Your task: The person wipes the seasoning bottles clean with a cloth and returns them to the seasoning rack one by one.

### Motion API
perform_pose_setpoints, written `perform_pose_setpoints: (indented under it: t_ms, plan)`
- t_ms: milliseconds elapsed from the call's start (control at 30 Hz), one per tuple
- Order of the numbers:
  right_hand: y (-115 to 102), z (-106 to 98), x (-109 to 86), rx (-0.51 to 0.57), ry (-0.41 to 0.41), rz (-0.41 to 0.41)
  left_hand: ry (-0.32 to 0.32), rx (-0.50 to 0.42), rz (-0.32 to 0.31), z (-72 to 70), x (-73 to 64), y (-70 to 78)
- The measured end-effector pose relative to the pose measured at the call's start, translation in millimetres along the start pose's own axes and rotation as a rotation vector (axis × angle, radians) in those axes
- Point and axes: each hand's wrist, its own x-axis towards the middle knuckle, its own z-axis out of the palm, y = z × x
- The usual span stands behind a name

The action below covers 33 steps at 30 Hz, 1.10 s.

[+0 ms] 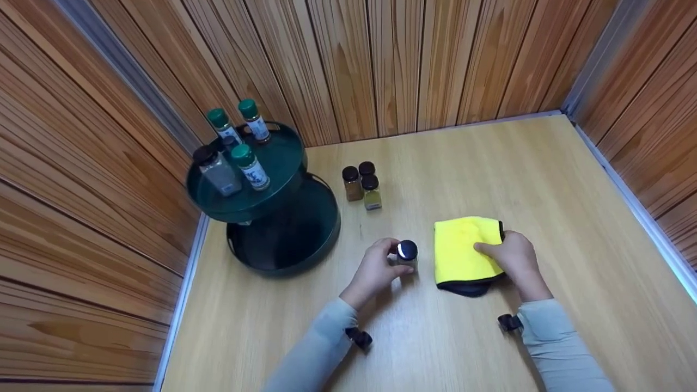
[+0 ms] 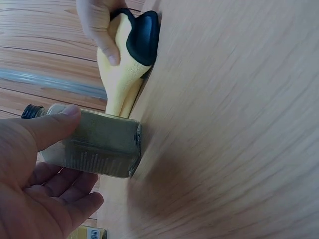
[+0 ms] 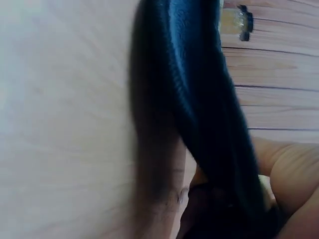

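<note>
Tabletop (image 1: pixel 419 343): pale wood grain; carried all items below.

Left hand (image 1: pixel 379 267): thumb and forefinger clamped on a glass jar (image 2: pixel 104 137), dark-capped, roughly upright; base contact with the tabletop could not be told. Hazard: other fingers looked clear of the glass, so a light pinch on smooth sides could have let it slip or tip.

Right hand (image 1: pixel 514 258): thumb over the right edge of a folded yellow cloth (image 1: pixel 463 250), other fingers mostly hidden, pinching it. Hazard: a wide sweep of cloth could have knocked the jar just beside it.

Three dark-capped jars (image 1: pixel 353 188): clustered farther back; a bump to one could have toppled its neighbours.

Two-tier stand (image 1: pixel 277 245): dark green, left; green-capped bottles (image 1: pixel 256 175) on top
</note>
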Motion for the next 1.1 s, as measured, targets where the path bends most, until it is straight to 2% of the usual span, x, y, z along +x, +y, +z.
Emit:
perform_pose_setpoints:
  t_ms: [200,433,700,933,1100]
  plan:
    - [-2,-4,3.8,0.287,-0.119,0.083,0.0,0.021,0.025,-0.3,-0.2,-0.2]
    - [-4,-6,4.1,0.424,-0.246,0.141,-0.002,0.035,0.022,-0.4,-0.4,-0.9]
    - [-17,-6,-5.0,0.712,-0.26,0.156,-0.003,0.028,0.032,-1.8,-0.7,-1.4]
    - [-35,-4,-15.2,0.793,-0.235,0.096,0.013,0.023,0.088,-1.4,-0.7,-4.2]
    - [-44,0,-21.3,0.814,-0.258,0.055,0.001,-0.005,0.08,-1.8,-0.7,-3.7]
